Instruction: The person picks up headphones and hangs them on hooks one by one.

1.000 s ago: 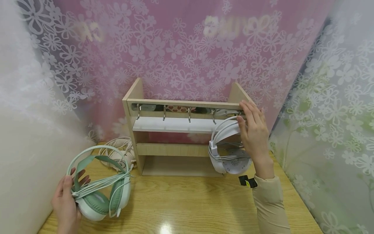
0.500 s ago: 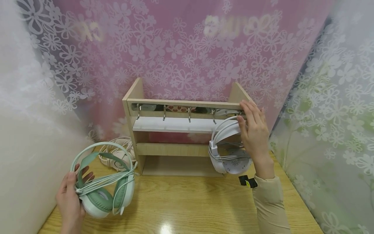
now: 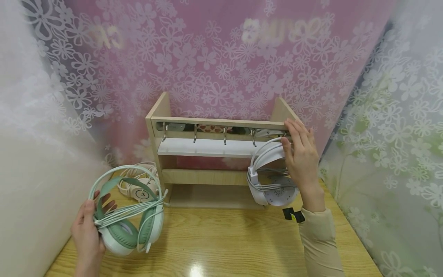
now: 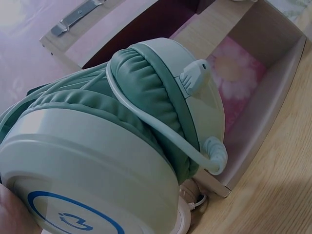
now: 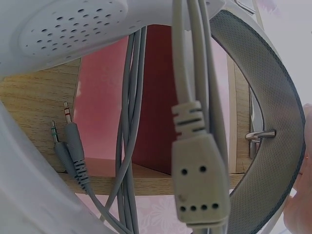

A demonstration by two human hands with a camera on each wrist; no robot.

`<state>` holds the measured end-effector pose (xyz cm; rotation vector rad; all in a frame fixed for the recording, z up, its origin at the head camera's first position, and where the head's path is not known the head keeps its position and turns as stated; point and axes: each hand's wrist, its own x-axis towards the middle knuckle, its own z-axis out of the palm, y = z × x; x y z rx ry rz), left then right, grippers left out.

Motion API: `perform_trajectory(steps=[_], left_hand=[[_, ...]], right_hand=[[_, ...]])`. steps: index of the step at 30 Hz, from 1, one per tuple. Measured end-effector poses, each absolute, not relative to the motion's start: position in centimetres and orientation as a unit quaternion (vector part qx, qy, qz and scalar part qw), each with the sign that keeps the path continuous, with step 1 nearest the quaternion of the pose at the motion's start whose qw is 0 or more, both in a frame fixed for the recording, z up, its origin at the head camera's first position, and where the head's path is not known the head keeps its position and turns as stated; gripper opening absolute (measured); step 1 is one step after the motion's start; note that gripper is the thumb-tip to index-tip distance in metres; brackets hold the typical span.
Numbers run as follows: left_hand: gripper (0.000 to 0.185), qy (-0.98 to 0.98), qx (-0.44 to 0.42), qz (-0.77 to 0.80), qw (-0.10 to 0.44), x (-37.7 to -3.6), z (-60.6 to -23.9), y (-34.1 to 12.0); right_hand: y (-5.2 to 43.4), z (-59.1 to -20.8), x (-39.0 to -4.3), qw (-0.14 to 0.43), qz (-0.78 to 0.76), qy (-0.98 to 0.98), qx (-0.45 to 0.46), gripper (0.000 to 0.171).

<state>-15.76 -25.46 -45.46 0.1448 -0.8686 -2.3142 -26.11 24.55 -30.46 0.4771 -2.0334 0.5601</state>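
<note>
Green headphones (image 3: 129,215) sit gripped in the left hand (image 3: 86,234) above the worktop's (image 3: 225,246) left edge; right hand (image 3: 302,161), fingers curled, holds white headphones (image 3: 268,173) at the rack's (image 3: 207,125) right-end hook.

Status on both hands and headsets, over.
Left hand grips green headset above table. Right hand holds white headset at rack hook. Three hooks free.

Mirrored, blurred lettering showed on the pink backdrop (image 3: 221,57) at twelve o'clock, and none of it could be read.
</note>
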Motion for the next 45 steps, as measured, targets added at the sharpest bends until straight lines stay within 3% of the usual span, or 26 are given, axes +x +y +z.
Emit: perform_trajectory(steps=[4, 45], left_hand=[[0.037, -0.343, 0.05, -0.882, 0.319, -15.9, -45.2, -25.1], [0.034, -0.379, -0.027, -0.886, 0.264, -16.7, -44.5, -21.9]], right_hand=[[24.6, -30.4, -26.1, 0.471, 0.228, -0.829, 0.196, 0.057], [24.6, -30.4, -26.1, 0.467, 0.22, -0.834, 0.196, 0.057]])
